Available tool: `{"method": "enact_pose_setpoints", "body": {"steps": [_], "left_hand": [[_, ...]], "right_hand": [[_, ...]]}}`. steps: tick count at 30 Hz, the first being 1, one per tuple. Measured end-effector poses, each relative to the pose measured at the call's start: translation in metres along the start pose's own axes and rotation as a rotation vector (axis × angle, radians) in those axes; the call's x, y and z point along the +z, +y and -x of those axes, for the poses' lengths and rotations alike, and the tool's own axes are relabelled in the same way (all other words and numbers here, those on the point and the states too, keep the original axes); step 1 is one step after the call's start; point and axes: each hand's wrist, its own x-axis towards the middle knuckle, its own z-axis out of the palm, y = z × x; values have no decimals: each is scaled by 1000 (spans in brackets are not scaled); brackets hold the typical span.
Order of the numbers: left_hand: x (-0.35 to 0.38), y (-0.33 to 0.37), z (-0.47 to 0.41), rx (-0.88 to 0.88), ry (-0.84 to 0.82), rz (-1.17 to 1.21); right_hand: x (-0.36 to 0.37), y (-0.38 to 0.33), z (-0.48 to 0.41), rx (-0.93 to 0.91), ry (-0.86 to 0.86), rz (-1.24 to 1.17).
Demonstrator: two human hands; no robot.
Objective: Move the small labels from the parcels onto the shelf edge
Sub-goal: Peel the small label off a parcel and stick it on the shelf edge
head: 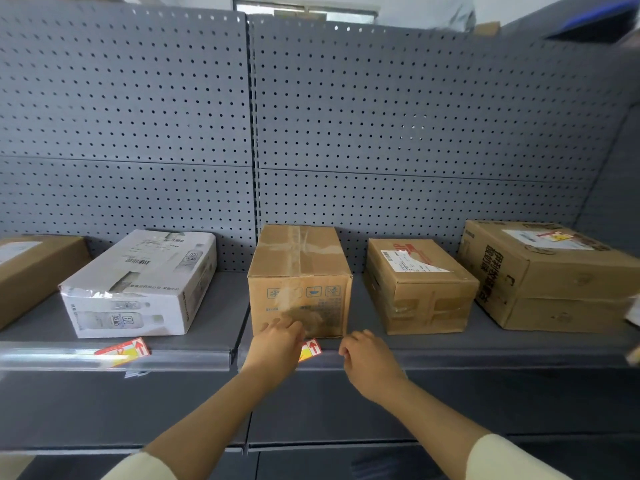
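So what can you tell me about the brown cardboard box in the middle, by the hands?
The brown cardboard box stands flat on the grey metal shelf, short end forward. Wrinkled clear tape runs along its top seam. Blue handling symbols and small print mark the front, with a scuffed darker patch lower down. It touches neither neighbouring parcel. The left hand lies just before its bottom front edge; contact cannot be told.

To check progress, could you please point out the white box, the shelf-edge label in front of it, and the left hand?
White box [142,268]: head view, top face.
Shelf-edge label [123,352]: head view, its middle.
Left hand [275,346]: head view, back of hand.
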Motion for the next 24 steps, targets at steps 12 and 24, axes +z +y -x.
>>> {"method": "enact_pose_setpoints", "body": {"steps": [12, 24], "left_hand": [[27, 98, -48, 384, -44, -105], [89, 245, -81, 434, -145, 4]], "right_hand": [[-32, 68, 40, 176, -52, 102], [-70, 213, 117, 270, -44, 98]]}}
